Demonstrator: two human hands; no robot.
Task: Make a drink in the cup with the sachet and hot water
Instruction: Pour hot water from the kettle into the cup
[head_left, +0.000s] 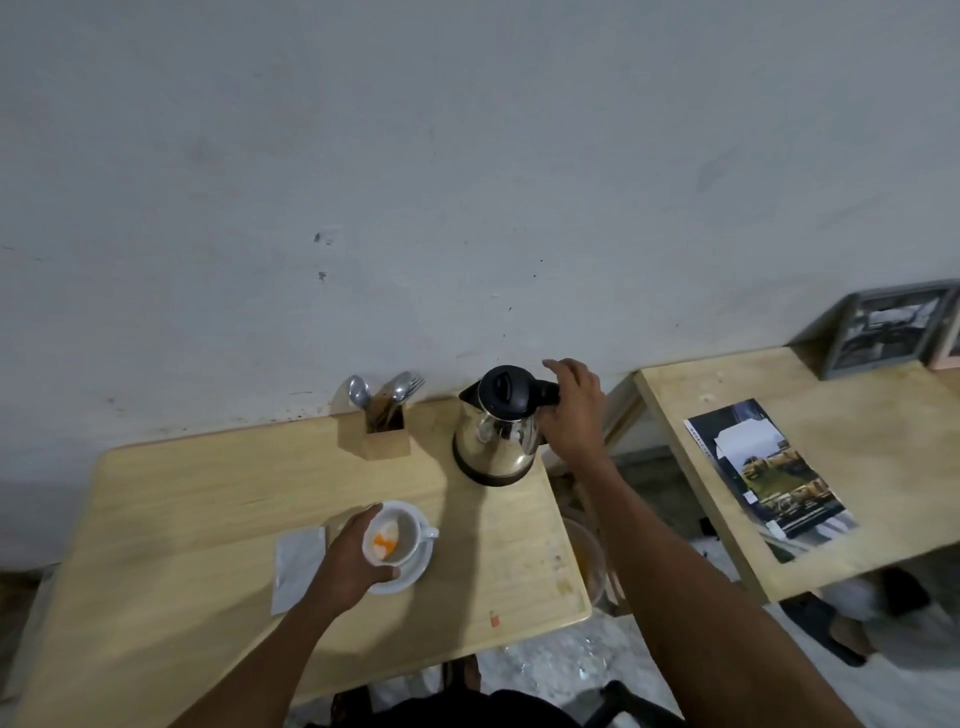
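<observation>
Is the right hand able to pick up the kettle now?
Probably yes. The right hand is already at the black handle of the kettle, fingers curling round it, and nothing stands between them. Whether the grip is fully closed is hard to tell.

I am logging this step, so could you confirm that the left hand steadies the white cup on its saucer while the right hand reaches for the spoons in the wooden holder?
Not quite: in the head view the right hand is at the kettle handle, not the spoons. The left hand does steady the cup on its saucer.

The brochure (769, 480) carries print (too small and blurred to read).
</observation>
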